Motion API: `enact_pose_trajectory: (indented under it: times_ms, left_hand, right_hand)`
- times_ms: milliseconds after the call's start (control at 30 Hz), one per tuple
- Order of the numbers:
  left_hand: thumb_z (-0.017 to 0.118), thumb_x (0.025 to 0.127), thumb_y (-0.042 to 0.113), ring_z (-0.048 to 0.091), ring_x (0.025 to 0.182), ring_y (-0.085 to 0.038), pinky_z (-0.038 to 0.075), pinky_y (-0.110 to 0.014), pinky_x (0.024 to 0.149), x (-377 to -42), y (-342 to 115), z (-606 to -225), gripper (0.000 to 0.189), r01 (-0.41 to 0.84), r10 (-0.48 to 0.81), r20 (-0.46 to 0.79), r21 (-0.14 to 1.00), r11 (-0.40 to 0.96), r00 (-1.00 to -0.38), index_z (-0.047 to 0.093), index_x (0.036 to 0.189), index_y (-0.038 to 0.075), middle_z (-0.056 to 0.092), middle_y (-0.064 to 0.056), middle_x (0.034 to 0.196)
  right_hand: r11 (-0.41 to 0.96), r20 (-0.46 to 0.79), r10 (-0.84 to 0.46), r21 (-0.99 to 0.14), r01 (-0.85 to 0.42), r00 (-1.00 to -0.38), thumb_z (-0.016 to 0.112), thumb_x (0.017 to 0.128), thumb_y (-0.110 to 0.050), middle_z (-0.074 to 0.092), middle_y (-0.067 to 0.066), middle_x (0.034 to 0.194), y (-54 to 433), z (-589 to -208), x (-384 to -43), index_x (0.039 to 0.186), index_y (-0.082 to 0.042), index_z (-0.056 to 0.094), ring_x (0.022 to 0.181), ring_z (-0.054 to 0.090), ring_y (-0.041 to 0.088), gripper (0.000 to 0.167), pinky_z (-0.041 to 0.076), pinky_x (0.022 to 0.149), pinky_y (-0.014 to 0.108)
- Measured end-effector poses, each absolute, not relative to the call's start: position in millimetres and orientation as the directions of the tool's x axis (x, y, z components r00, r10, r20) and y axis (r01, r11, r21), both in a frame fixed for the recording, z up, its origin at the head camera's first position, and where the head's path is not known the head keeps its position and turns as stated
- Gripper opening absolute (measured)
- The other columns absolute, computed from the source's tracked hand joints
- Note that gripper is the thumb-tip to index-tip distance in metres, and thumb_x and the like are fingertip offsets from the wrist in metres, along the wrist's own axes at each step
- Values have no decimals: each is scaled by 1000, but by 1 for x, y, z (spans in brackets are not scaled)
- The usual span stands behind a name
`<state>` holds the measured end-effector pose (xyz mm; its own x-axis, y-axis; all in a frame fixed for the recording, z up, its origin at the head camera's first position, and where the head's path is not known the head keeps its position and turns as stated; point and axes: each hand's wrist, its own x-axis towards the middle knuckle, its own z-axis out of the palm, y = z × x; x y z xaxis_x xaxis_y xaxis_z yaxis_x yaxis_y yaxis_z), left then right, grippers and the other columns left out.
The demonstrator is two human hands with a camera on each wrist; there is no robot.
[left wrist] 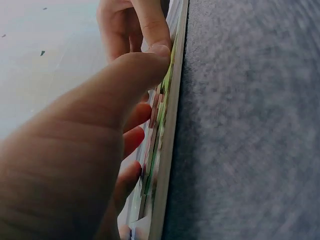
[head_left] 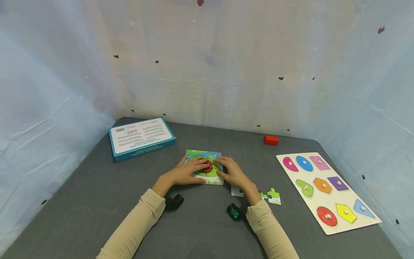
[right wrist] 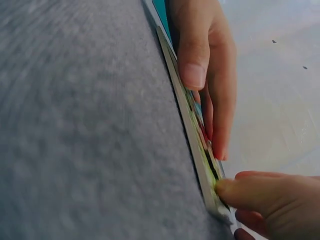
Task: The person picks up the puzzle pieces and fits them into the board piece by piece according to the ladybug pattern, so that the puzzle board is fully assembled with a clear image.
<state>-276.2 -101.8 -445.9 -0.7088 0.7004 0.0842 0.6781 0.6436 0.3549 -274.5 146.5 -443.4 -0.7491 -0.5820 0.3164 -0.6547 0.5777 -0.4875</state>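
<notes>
Picture puzzle (head_left: 212, 175) lies flat on grey table (head_left: 200, 223), left hand (head_left: 183, 174) resting across it, right hand (head_left: 237, 175) touching its right side, both unclenched, loose pieces (head_left: 274, 197) nearby.

On the teal box (head_left: 143, 139) I can read "FIVE SETS OF COLUMN BEADED BOXES"; its white label (head_left: 141, 133) also carries a barcode (head_left: 120, 130) and lines of print too small for me to make out

Pale sheeting (head_left: 239, 54) (creased, dark-flecked) surrounds a dark grey table (head_left: 200, 230) on three sides.
</notes>
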Motion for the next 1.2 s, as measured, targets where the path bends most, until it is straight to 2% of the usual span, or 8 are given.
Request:
enact_pose_trajectory:
  times_ms: [167,467,700,1200]
  left_hand:
    - [51,89,56,20,141,-25,0,-64,107,-276,-102,-448,68,691,707,97,339,638,-700,35,146,22,27,2,152]
    - [50,89,58,20,141,-26,0,-64,107,-276,-102,-447,70,682,700,84,334,650,-709,32,147,23,28,5,152]
    - [49,90,56,19,141,-25,-2,-65,106,-277,-101,-448,68,685,704,76,325,652,-706,30,148,24,27,7,152]
    - [49,90,56,19,141,-26,-2,-65,106,-274,-99,-447,67,681,698,75,317,661,-712,34,146,23,31,3,150]
  right_hand:
    - [572,340,-538,-524,-631,-771,68,85,-9,57,14,125,153,-443,-275,121,-4,62,120,47,32,37,38,98,52]
    - [560,374,-573,-471,-682,-729,69,84,-10,61,13,119,160,-446,-279,112,-3,68,118,48,31,28,38,98,51]
    - [561,383,-563,-473,-679,-732,70,84,-9,63,12,114,160,-449,-280,105,-4,70,115,50,29,22,39,97,49]
    - [573,358,-539,-508,-643,-763,69,85,-12,63,10,115,159,-450,-280,105,-6,71,114,51,27,22,40,96,49]
